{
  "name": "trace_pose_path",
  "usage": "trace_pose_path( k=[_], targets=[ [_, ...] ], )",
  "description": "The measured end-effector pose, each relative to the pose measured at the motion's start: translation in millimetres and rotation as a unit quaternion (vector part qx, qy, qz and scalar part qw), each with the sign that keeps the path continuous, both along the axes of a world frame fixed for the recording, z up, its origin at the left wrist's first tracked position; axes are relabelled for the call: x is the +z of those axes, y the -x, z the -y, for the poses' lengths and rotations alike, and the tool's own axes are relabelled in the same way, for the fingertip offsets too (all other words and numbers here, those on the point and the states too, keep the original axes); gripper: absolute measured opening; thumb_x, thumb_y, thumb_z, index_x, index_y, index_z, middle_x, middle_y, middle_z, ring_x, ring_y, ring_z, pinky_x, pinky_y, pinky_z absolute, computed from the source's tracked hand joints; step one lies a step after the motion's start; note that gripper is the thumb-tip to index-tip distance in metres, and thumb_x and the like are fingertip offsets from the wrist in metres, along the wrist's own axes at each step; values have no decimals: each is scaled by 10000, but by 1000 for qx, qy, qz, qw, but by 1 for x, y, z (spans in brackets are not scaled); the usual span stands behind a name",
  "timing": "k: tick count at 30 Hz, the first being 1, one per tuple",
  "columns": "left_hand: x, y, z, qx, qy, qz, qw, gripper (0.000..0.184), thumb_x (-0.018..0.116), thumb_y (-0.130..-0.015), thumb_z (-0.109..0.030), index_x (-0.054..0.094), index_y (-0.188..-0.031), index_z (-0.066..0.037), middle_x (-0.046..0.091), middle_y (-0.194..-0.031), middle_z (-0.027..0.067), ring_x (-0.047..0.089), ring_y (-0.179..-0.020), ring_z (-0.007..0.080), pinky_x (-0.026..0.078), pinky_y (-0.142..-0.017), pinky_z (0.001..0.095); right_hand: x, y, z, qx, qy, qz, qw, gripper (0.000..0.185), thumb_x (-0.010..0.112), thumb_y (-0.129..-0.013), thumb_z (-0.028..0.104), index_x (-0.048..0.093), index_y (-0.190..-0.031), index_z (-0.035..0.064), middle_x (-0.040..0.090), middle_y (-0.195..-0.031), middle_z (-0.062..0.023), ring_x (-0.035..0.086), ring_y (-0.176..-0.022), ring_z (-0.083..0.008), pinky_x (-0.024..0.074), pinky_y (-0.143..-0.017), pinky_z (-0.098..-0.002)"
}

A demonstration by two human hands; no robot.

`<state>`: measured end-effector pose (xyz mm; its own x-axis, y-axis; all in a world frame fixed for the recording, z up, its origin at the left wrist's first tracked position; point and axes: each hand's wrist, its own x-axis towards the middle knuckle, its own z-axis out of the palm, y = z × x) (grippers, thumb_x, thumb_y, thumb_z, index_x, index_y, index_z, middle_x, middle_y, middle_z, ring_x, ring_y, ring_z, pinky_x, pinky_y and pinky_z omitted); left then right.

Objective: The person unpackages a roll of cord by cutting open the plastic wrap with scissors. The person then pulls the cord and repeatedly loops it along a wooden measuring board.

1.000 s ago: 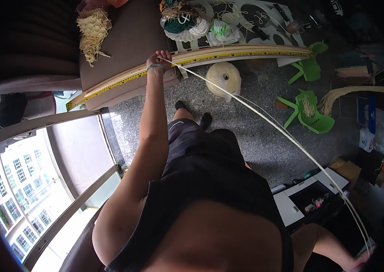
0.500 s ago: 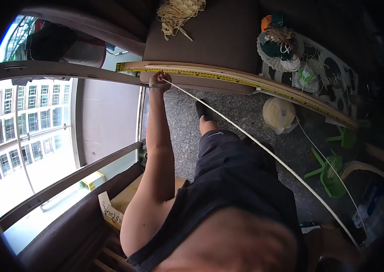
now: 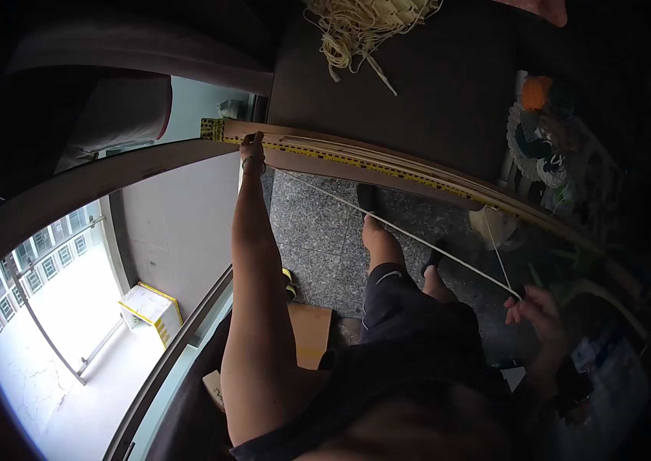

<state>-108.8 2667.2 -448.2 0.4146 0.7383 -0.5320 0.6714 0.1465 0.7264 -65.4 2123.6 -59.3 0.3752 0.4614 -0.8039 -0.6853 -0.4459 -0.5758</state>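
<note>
My left hand point(image 3: 252, 151) is closed at the left end of a long wooden board point(image 3: 302, 160), beside its yellow measuring tape point(image 3: 356, 160). A cream cord point(image 3: 394, 225) stretches from that hand down to my right hand point(image 3: 534, 313), whose fingers are bent around it. From the right hand the cord doubles back up toward a pale cord spool point(image 3: 494, 227), dim under the board's edge. Several lengths of cord lie along the board next to the tape.
A knotted cream cord piece point(image 3: 371, 27) lies on the brown sofa point(image 3: 433, 92). Yarn balls point(image 3: 538, 92) sit at the right. The window rail point(image 3: 164, 361) runs along the left, with a yellow-edged white box point(image 3: 152, 311) beyond it. Grey tiles point(image 3: 314, 257) cover the floor.
The view has shifted. My right hand has come into view holding the cord, which was stretched to the lower right edge before. My left hand stays near the tape's left end.
</note>
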Motion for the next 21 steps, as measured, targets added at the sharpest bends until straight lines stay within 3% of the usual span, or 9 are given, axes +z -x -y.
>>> trace_pose_path(
  k=[1, 3, 4, 6, 11, 14, 16, 17, 21],
  targets=[
    [-27, 5, -1, 1, -37, -44, 998, 320, 602, -706, -302, 576, -878, -34, 520, -694, 81, 493, -594, 188, 383, -503, 306, 1, -1, 0, -2, 11, -9, 1000, 265, 497, -791, 189, 518, -902, -51, 509, -655, -70, 514, -622, -133, 423, -608, -269],
    [-60, 13, 1, -4, -121, -119, 985, 391, 600, -695, -318, 578, -949, -21, 586, -935, 162, 548, -873, 288, 430, -727, 368, 11, 10, 5, -211, 118, 98, 965, 252, 480, -792, 132, 485, -970, -46, 507, -688, -96, 520, -665, -157, 421, -597, -271],
    [-62, 16, 12, 16, -119, -157, 980, 482, 595, -687, -382, 552, -1025, -41, 556, -980, 213, 529, -916, 356, 410, -800, 414, 14, 6, 40, -226, 94, 44, 969, 244, 439, -816, 91, 459, -1020, -41, 514, -791, -114, 512, -771, -195, 426, -676, -299],
    [-45, 12, 46, 66, -126, -194, 971, 441, 570, -718, -372, 567, -994, -29, 550, -1001, 204, 538, -905, 338, 426, -784, 409, 25, 10, 94, -316, 92, 66, 942, 237, 429, -828, 108, 464, -1017, -30, 512, -826, -113, 502, -811, -200, 413, -714, -310],
    [-26, 8, 114, 36, -96, -186, 977, 372, 448, -803, -368, 620, -802, -38, 589, -926, 157, 552, -857, 321, 435, -735, 431, 67, 39, 190, -618, 47, 144, 771, 230, 389, -879, 174, 488, -1009, 11, 506, -966, -105, 461, -971, -218, 360, -867, -357],
    [-17, -4, 163, 161, 31, -88, 983, 424, 341, -842, -370, 589, -800, -28, 572, -876, 161, 543, -787, 307, 428, -698, 448, 108, 60, 234, -530, -36, 222, 818, 227, 404, -880, 217, 502, -971, 34, 515, -916, -91, 474, -940, -190, 365, -861, -354],
    [-16, -16, 202, 206, 44, -42, 977, 418, 323, -845, -361, 565, -846, -20, 561, -888, 166, 539, -784, 314, 424, -692, 450, 121, 79, 278, -448, -187, 226, 844, 326, 394, -882, 257, 476, -1074, 7, 473, -1142, -140, 428, -1075, -251, 325, -926, -342],
    [-15, -19, 224, 264, 56, 1, 963, 416, 305, -848, -352, 541, -893, -11, 551, -900, 170, 535, -780, 321, 420, -685, 452, 127, 90, 297, -457, -185, 234, 838, 326, 394, -882, 257, 476, -1074, 7, 473, -1142, -140, 428, -1075, -251, 325, -926, -342],
    [-7, -19, 308, 240, 13, -12, 971, 396, 302, -850, -333, 467, -967, 7, 520, -910, 225, 520, -826, 359, 406, -695, 456, 130, 135, 405, -413, -249, 279, 831, 302, 413, -875, 234, 490, -1064, 13, 493, -1115, -145, 438, -1070, -244, 336, -916, -343]
  ],
)
